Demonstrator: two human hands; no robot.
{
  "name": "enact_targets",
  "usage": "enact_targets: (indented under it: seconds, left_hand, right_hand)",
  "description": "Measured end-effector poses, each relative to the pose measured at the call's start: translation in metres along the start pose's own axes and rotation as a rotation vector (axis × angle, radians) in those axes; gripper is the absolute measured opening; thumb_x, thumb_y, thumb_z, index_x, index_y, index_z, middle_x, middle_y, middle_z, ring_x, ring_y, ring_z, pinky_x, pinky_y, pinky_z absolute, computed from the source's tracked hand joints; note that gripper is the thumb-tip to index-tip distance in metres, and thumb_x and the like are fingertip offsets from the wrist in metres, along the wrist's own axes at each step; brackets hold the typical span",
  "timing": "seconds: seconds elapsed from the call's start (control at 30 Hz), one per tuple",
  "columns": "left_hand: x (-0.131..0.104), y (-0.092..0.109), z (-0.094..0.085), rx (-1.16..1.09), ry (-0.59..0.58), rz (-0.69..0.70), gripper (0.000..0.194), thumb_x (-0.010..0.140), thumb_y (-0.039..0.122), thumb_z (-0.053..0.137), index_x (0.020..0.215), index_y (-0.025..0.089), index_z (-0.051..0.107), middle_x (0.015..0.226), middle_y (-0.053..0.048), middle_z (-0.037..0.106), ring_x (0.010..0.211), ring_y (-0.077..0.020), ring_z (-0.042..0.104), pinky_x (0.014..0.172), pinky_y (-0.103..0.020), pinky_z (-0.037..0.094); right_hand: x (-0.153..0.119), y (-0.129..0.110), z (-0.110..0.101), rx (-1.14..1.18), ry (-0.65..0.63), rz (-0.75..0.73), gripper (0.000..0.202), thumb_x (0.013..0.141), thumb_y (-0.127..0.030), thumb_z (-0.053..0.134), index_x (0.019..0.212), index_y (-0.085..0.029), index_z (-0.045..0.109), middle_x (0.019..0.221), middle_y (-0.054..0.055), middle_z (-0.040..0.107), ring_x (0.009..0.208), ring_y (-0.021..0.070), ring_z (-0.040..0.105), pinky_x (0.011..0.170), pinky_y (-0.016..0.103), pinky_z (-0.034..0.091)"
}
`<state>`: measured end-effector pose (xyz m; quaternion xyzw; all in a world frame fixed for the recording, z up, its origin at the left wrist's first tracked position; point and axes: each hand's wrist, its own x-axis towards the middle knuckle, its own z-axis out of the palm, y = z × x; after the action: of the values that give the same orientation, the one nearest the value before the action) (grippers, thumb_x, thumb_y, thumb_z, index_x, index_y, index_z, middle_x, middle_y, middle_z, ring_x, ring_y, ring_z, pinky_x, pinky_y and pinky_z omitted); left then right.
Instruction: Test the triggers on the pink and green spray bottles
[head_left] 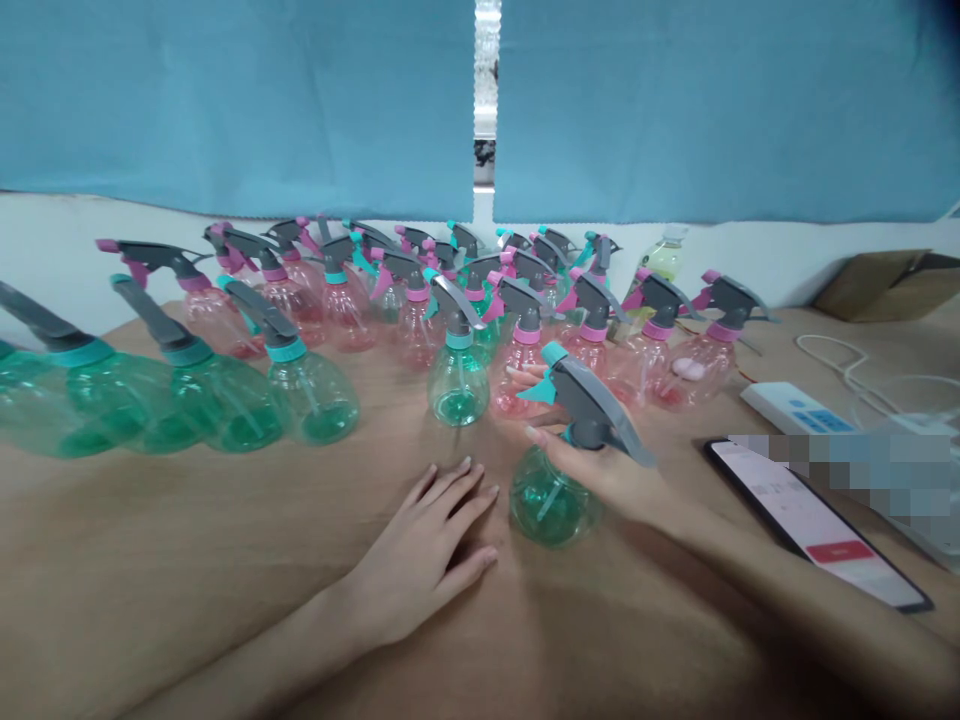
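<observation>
My right hand [592, 465] is wrapped round the neck of a green spray bottle [553, 505] with a grey and teal trigger head. The bottle is roughly upright, its nozzle pointing left. My left hand [427, 540] lies flat on the wooden table [247, 590], fingers spread and holding nothing, a little left of that bottle. Just beyond it stands another green spray bottle [459, 390]. To the left is a row of green spray bottles [311, 400], several of them. Pink spray bottles [420, 325] with grey and pink heads stand farther back.
A phone [817, 520] with a lit screen lies at the right. Behind it are a white power strip [796, 408], white cables [847, 370] and a brown cardboard box [885, 285]. A clear bottle [666, 255] stands by the wall, below a blue covering [247, 110].
</observation>
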<state>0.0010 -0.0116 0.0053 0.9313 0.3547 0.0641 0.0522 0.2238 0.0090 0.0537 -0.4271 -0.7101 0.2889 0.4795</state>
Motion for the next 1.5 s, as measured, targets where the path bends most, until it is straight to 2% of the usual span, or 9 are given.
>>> enact_targets:
  seconds: [0.1, 0.3, 0.57, 0.77, 0.93, 1.07, 1.23, 1.5]
  left_hand:
    - [0.0002, -0.0004, 0.0, -0.001, -0.006, 0.005, 0.051, 0.096, 0.049, 0.035, 0.139, 0.021, 0.035, 0.146, -0.006, 0.032, 0.135, -0.0229, 0.024, 0.109, -0.046, 0.017]
    - [0.0002, -0.0007, -0.001, -0.008, 0.003, 0.006, 0.051, 0.096, 0.048, 0.036, 0.139, 0.022, 0.034, 0.146, -0.006, 0.033, 0.135, -0.0233, 0.024, 0.109, -0.046, 0.018]
    - [0.0012, 0.0002, -0.0012, 0.005, -0.006, 0.0, 0.051, 0.095, 0.048, 0.036, 0.139, 0.021, 0.035, 0.145, -0.006, 0.033, 0.135, -0.0234, 0.025, 0.109, -0.046, 0.018]
    - [0.0011, -0.0006, -0.0005, 0.001, -0.012, -0.002, 0.051, 0.096, 0.049, 0.035, 0.139, 0.022, 0.035, 0.146, -0.006, 0.033, 0.135, -0.0228, 0.024, 0.11, -0.046, 0.017]
    - [0.0009, -0.0007, -0.0002, -0.011, 0.0, 0.0, 0.051, 0.095, 0.048, 0.036, 0.138, 0.022, 0.036, 0.145, -0.006, 0.033, 0.134, -0.0233, 0.025, 0.109, -0.045, 0.018]
    - [0.0004, -0.0006, 0.0001, -0.011, 0.009, 0.004, 0.05, 0.095, 0.048, 0.036, 0.139, 0.023, 0.035, 0.145, -0.006, 0.034, 0.134, -0.0242, 0.026, 0.109, -0.046, 0.018]
    - [0.0002, -0.0001, -0.0008, -0.008, -0.003, 0.001, 0.05, 0.095, 0.048, 0.036, 0.139, 0.022, 0.035, 0.146, -0.006, 0.033, 0.134, -0.0235, 0.025, 0.109, -0.046, 0.018]
    - [0.0005, -0.0002, -0.001, -0.009, 0.006, -0.001, 0.051, 0.095, 0.048, 0.036, 0.139, 0.022, 0.035, 0.145, -0.006, 0.033, 0.134, -0.0232, 0.026, 0.109, -0.045, 0.019]
  right_hand:
    - [0.0001, 0.0009, -0.0006, -0.029, -0.015, -0.002, 0.048, 0.08, -0.032, 0.057, 0.125, -0.028, 0.041, 0.12, 0.004, 0.061, 0.096, 0.0201, 0.064, 0.088, 0.037, 0.052]
    - [0.0007, -0.0015, -0.0016, -0.054, -0.036, 0.031, 0.048, 0.079, -0.029, 0.055, 0.125, -0.029, 0.041, 0.103, 0.004, 0.067, 0.076, 0.0195, 0.066, 0.067, 0.034, 0.056]
    - [0.0022, -0.003, 0.0, -0.084, -0.009, 0.053, 0.036, 0.076, -0.025, 0.052, 0.111, -0.03, 0.046, 0.078, -0.001, 0.063, 0.061, 0.0171, 0.062, 0.053, 0.03, 0.051]
    - [0.0016, -0.0029, -0.0031, -0.092, -0.052, 0.028, 0.037, 0.071, -0.02, 0.05, 0.106, -0.03, 0.047, 0.081, -0.002, 0.063, 0.064, 0.0186, 0.062, 0.051, 0.03, 0.05]
    - [0.0024, -0.0024, -0.0075, -0.049, -0.12, -0.007, 0.037, 0.068, -0.017, 0.047, 0.102, -0.03, 0.05, 0.092, 0.0, 0.064, 0.071, 0.0194, 0.064, 0.053, 0.03, 0.051]
    - [0.0027, -0.003, -0.0083, -0.038, -0.143, -0.01, 0.036, 0.067, -0.016, 0.046, 0.101, -0.029, 0.05, 0.089, 0.0, 0.065, 0.068, 0.0184, 0.064, 0.052, 0.029, 0.05]
    - [0.0031, -0.0029, -0.0086, -0.01, -0.159, -0.029, 0.032, 0.066, -0.013, 0.045, 0.094, -0.028, 0.05, 0.109, 0.0, 0.062, 0.075, 0.0165, 0.064, 0.052, 0.027, 0.051]
    - [0.0055, -0.0053, -0.0094, 0.0, -0.18, -0.041, 0.025, 0.067, -0.014, 0.045, 0.088, -0.027, 0.051, 0.111, 0.0, 0.061, 0.077, 0.0159, 0.065, 0.061, 0.028, 0.055]
